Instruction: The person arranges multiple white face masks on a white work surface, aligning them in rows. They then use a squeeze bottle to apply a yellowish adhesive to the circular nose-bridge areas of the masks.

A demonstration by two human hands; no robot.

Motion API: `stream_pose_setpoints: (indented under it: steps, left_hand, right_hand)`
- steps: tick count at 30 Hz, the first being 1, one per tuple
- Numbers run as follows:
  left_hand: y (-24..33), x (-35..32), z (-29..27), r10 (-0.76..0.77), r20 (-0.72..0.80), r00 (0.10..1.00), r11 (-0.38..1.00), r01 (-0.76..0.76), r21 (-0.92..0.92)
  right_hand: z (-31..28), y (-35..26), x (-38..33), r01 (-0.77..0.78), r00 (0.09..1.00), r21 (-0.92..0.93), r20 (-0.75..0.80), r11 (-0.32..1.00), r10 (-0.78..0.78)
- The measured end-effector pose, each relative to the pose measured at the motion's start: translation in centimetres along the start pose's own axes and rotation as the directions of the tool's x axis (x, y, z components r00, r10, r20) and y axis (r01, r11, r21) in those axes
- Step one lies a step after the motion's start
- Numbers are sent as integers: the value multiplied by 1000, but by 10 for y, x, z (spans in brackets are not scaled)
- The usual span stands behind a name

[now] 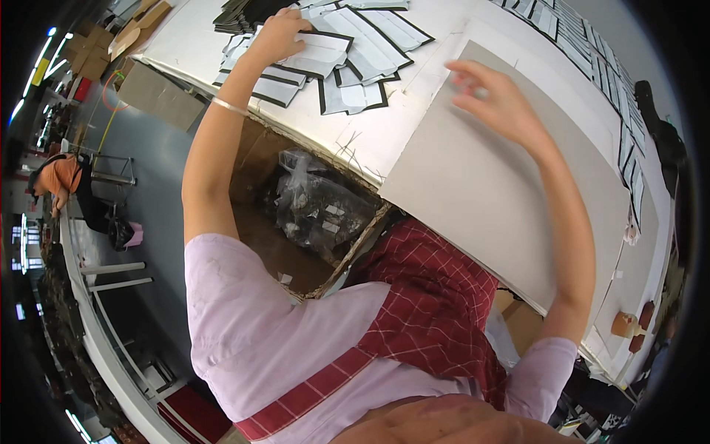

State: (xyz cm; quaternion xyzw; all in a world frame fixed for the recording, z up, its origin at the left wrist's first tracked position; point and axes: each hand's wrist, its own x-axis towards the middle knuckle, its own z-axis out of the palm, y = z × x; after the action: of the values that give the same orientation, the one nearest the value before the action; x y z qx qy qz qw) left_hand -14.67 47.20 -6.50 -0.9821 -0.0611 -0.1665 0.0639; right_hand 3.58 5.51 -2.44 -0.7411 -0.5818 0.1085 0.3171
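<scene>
At the lower centre of the frame, a red checked apron (436, 274) runs in under the desk (362, 137), whose edge hides part of it. Just left of centre, a cardboard box (255, 163) holds a clear plastic bag (314, 196); its dark contents are hard to make out. A grey board (532, 177) covers the desk right of centre, partly hidden by the right forearm. Above the board's upper part is the right grip (492, 92), blurred, fingers loosely bent and parted, with nothing seen in it.

At the upper left, the left grip (279, 37) is bent over the black-edged pale pieces (373, 44); its fingertips are partly hidden, so I cannot tell whether they pinch one or merely rest there. The pieces overlap beneath it and fan out to its right, well apart from the right grip; the top border cuts some off. A dark stack (240, 16), also cut off, lies just beside them.
</scene>
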Motion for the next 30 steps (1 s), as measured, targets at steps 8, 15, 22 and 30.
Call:
stream_pose_setpoints:
  steps: [8, 15, 22, 30]
  left_hand:
    - [12, -59, -56, -497, -441, 747, 817, 232, -528]
    - [-13, -64, -64, -389, -48, 920, -360, -200, -911]
    - [-22, -63, 67, -398, 475, 785, -537, 220, -814]
    - [72, -8, 45, -611, 546, 573, -610, 98, -786]
  right_hand:
    - [86, 18, 115, -239, 966, -198, -153, 951, 211]
    - [90, 25, 132, -163, 956, 88, -232, 983, 179]
    - [95, -28, 106, 300, 729, -204, -581, 932, -362]
    - [37, -22, 72, 354, 468, -195, -810, 915, -354]
